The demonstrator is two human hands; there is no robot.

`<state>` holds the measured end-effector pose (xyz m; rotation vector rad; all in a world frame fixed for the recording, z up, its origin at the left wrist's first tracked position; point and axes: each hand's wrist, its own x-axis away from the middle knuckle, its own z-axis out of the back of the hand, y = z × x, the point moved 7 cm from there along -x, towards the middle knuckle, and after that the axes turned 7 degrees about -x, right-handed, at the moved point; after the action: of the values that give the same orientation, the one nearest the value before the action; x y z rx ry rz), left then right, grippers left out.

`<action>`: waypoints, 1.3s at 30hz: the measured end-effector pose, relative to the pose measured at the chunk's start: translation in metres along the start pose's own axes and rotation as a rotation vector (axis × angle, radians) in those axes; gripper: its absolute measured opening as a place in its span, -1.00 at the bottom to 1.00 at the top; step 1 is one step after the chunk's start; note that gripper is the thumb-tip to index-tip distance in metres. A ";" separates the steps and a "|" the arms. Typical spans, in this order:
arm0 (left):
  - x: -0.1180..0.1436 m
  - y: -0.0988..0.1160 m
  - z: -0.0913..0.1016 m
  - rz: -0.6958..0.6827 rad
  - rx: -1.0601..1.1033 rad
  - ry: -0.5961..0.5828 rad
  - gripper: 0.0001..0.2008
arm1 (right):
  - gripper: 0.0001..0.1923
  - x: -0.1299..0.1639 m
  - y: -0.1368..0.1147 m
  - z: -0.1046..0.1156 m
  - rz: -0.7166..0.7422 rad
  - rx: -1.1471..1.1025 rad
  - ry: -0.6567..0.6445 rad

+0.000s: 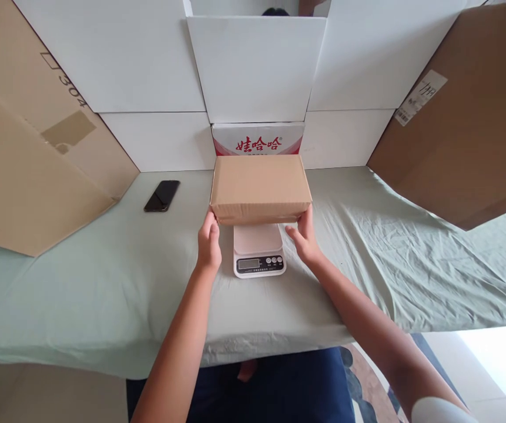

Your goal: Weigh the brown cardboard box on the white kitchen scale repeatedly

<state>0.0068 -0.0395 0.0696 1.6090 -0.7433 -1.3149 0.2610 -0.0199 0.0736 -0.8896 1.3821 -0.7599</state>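
Dark blue clothing (274, 382) fills the bottom centre of the frame, and both bare forearms reach up from it over a table covered in a pale green cloth (103, 282). At mid-frame the left hand (209, 242) is open, its fingers held together and laid flat against the lower left corner of a plain brown cardboard box (260, 187); the right hand (304, 236) meets the lower right corner the same way. This box sits on a small white kitchen scale (258, 251), hiding the far part of its platform. Behind the box stands a red-and-white printed carton (257, 140). A black phone (162, 195) lies left of centre, well apart from the box.
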 end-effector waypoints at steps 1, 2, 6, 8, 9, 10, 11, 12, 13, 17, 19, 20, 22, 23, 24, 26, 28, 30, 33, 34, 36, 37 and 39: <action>0.012 0.002 0.002 0.007 0.002 -0.006 -0.19 | -0.18 0.012 -0.002 0.001 0.001 -0.001 0.004; 0.024 0.003 0.004 0.014 0.002 -0.012 -0.18 | -0.17 0.023 -0.004 0.001 -0.001 -0.005 0.001; 0.058 0.002 0.017 0.031 -0.015 0.006 -0.14 | -0.18 0.050 -0.005 -0.003 -0.015 -0.025 -0.015; 0.066 0.000 0.021 0.034 -0.026 0.004 -0.16 | -0.19 0.055 -0.005 -0.004 -0.035 -0.028 -0.019; 0.068 -0.001 0.022 0.033 -0.031 0.000 -0.17 | -0.19 0.055 -0.004 -0.005 -0.045 -0.027 -0.021; 0.069 -0.001 0.022 0.030 -0.035 -0.006 -0.19 | -0.19 0.055 -0.004 -0.005 -0.052 -0.026 -0.021; 0.069 -0.002 0.022 0.028 -0.039 -0.013 -0.20 | -0.19 0.054 -0.004 -0.005 -0.059 -0.025 -0.023; 0.069 -0.002 0.022 0.027 -0.042 -0.017 -0.20 | -0.19 0.053 -0.004 -0.006 -0.064 -0.025 -0.026; 0.069 -0.003 0.021 0.028 -0.044 -0.017 -0.20 | -0.19 0.052 -0.004 -0.006 -0.066 -0.027 -0.027; 0.066 -0.006 0.021 0.038 -0.033 -0.011 -0.20 | -0.19 0.049 -0.003 -0.006 -0.065 -0.035 -0.026; 0.065 -0.008 0.021 0.043 -0.024 -0.014 -0.19 | -0.18 0.048 -0.001 -0.005 -0.067 -0.033 -0.023; 0.064 -0.008 0.021 0.044 -0.023 -0.016 -0.17 | -0.17 0.048 -0.001 -0.005 -0.067 -0.029 -0.024; 0.063 -0.009 0.021 0.042 -0.029 -0.015 -0.14 | -0.15 0.047 0.000 -0.006 -0.064 -0.022 -0.033; 0.062 -0.009 0.021 0.039 -0.032 -0.014 -0.13 | -0.15 0.047 0.000 -0.006 -0.062 -0.019 -0.039; 0.062 -0.009 0.021 0.037 -0.035 -0.013 -0.13 | -0.15 0.047 0.001 -0.007 -0.061 -0.018 -0.043; 0.062 -0.009 0.021 0.032 -0.033 -0.011 -0.15 | -0.15 0.047 0.001 -0.007 -0.060 -0.016 -0.044; 0.062 -0.010 0.022 0.030 -0.028 -0.012 -0.16 | -0.15 0.047 0.001 -0.006 -0.059 -0.020 -0.041; 0.062 -0.010 0.022 0.030 -0.025 -0.014 -0.17 | -0.14 0.047 0.001 -0.006 -0.058 -0.026 -0.039; 0.062 -0.011 0.022 0.028 -0.027 -0.019 -0.17 | -0.14 0.048 0.000 -0.006 -0.053 -0.025 -0.038; 0.063 -0.011 0.022 0.027 -0.028 -0.018 -0.17 | -0.14 0.048 0.000 -0.006 -0.051 -0.021 -0.037; 0.063 -0.011 0.023 0.028 -0.030 -0.017 -0.17 | -0.14 0.048 0.000 -0.005 -0.051 -0.014 -0.035; 0.063 -0.011 0.023 0.026 -0.032 -0.017 -0.17 | -0.14 0.048 0.000 -0.005 -0.052 -0.011 -0.035; 0.063 -0.011 0.022 0.022 -0.033 -0.020 -0.17 | -0.14 0.048 0.000 -0.006 -0.049 -0.008 -0.036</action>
<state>0.0007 -0.0955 0.0327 1.5593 -0.7460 -1.3231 0.2581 -0.0621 0.0506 -0.9428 1.3365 -0.7726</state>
